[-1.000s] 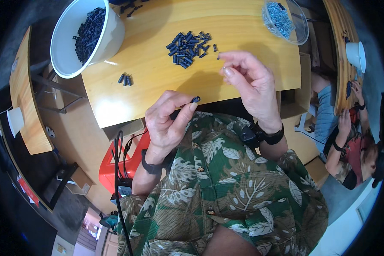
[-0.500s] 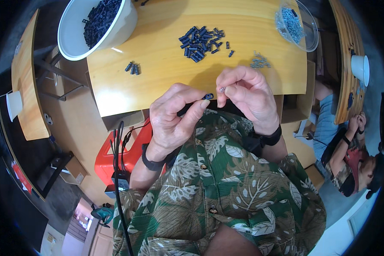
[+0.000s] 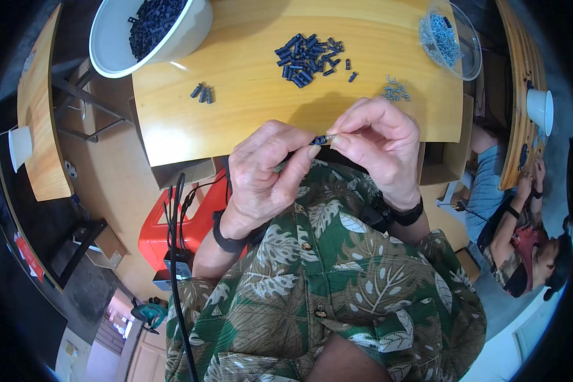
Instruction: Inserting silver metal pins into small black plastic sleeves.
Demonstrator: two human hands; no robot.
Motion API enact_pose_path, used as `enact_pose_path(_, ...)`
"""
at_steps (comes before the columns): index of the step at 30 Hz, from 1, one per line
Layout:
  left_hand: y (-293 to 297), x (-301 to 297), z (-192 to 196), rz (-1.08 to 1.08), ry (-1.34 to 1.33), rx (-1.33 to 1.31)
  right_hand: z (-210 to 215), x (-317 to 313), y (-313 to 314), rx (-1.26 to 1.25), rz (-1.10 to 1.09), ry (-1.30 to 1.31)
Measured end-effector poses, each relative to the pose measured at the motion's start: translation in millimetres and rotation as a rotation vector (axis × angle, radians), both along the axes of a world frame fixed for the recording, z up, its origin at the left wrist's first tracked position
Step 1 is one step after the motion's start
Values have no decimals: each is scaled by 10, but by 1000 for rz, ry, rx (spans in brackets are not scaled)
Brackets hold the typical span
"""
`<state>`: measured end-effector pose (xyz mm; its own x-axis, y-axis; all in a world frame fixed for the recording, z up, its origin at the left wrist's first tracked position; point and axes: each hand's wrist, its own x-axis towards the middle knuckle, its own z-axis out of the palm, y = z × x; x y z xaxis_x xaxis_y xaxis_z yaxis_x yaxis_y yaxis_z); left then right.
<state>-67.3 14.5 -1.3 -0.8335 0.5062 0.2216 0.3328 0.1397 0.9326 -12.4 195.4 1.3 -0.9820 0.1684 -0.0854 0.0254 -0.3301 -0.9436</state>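
Observation:
Between thumb and forefinger, my left hand (image 3: 267, 169) pinches a small black plastic part (image 3: 319, 141). My right hand (image 3: 381, 143) pinches a small silvery screw (image 3: 330, 137), whose tip meets the right end of that part. Both hands are above the table's near edge, in front of my body. Beyond them lies a heap of black plastic parts (image 3: 304, 62). A few of the same black parts (image 3: 202, 93) sit apart on the left, and a scatter of small metal screws (image 3: 396, 90) lies on the right.
A white bucket (image 3: 200, 32) full of black parts stands at the far left of the wooden table (image 3: 248, 95). A clear tub (image 3: 470, 60) of screws is at the far right. A red stool (image 3: 153, 232) and black cables (image 3: 179, 280) are beside me; another person (image 3: 522, 242) sits at right.
My right hand has brought the screw against the black part; before, a gap lay between them. My left hand keeps its pinch on the part.

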Motion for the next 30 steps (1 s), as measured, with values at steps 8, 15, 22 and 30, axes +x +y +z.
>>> enact_pose_path(8, -1, 3, -7, -16, 147, -88, 79, -26, 70, 333, 51, 54)
enact_pose_path(15, 47, -17, 4, -24, 340, -209, 199, -65, 30, 781, 91, 177)
enact_pose_path(22, -1, -11, -36, -30, 228, -126, 75, -13, 105, 260, 120, -28)
enact_pose_path(30, 35, -22, -5, -41, 207, -32, 4, -33, 137, -192, 175, -218)
